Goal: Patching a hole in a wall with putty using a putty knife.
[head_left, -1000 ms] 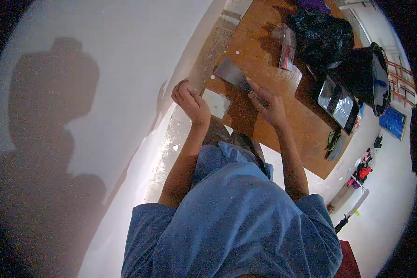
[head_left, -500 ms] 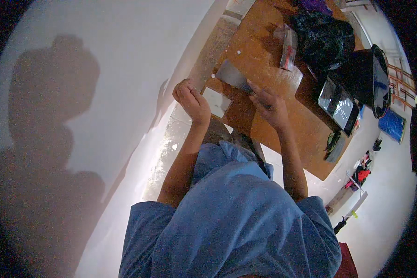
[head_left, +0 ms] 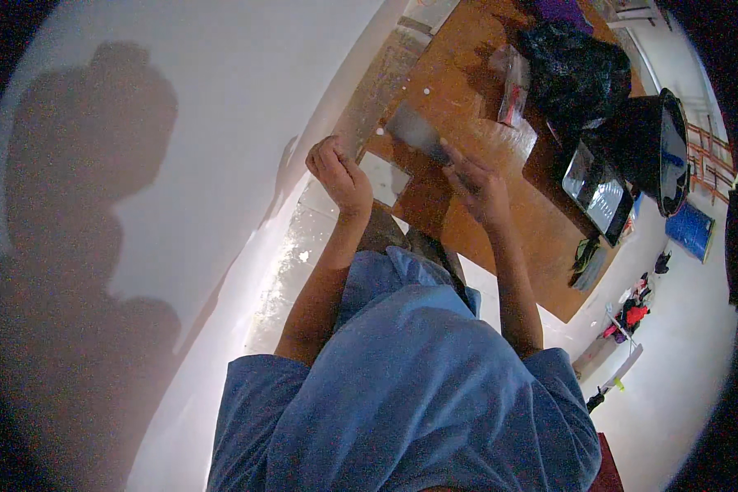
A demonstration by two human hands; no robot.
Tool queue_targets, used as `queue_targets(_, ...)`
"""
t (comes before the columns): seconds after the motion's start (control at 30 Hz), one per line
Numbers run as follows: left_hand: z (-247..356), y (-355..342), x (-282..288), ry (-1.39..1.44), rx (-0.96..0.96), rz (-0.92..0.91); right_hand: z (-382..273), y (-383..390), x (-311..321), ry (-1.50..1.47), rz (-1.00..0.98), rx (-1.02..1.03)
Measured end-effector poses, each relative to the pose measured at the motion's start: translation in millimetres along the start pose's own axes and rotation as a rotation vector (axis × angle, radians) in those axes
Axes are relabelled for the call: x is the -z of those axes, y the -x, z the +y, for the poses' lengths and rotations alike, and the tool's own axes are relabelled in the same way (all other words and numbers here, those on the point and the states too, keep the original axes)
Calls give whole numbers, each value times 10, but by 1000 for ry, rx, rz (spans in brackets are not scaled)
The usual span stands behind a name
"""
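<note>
My right hand (head_left: 477, 187) is closed round the handle end of what looks like a cleaver (head_left: 414, 131), a broad grey rectangular blade pointing up and left over the brown table. Its blade is slightly blurred. My left hand (head_left: 340, 175) is raised at the table's left edge with the fingers curled in; whatever they hold, if anything, is hidden. Beside it, on the table, lies a flat white square piece (head_left: 384, 179), below the blade. Small white bits (head_left: 426, 91) lie near the blade.
The brown table (head_left: 541, 246) stretches away to the upper right. On it are a clear package (head_left: 513, 86), a black plastic bag (head_left: 578, 70), a black bucket-like container (head_left: 671, 152) and a glossy dark-framed panel (head_left: 597, 190). A white wall (head_left: 221, 123) rises at left.
The cleaver and my right hand have shifted very slightly, the blade more blurred now. My left hand stays nearly in place. The whole view has tilted a little.
</note>
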State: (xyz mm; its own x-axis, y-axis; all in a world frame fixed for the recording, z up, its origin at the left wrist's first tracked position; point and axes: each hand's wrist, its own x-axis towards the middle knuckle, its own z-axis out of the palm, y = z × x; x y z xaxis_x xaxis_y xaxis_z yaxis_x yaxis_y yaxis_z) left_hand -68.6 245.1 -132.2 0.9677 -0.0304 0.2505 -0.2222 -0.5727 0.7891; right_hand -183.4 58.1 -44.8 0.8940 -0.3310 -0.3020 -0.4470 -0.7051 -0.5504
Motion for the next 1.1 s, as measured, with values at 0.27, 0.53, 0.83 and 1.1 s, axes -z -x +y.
queue_targets(0.27,24,-17,20,0,-55,28,2,-11,-12,-54,45,32)
queue_targets(0.53,42,-35,30,25,-94,47,60,-38,-28,-5,54,84)
queue_targets(0.83,40,-18,18,-8,-74,41,63,-50,29,-56,15,97)
queue_targets(1.1,11,-11,21,-16,-40,19,-75,-45,79,-56,-54,41)
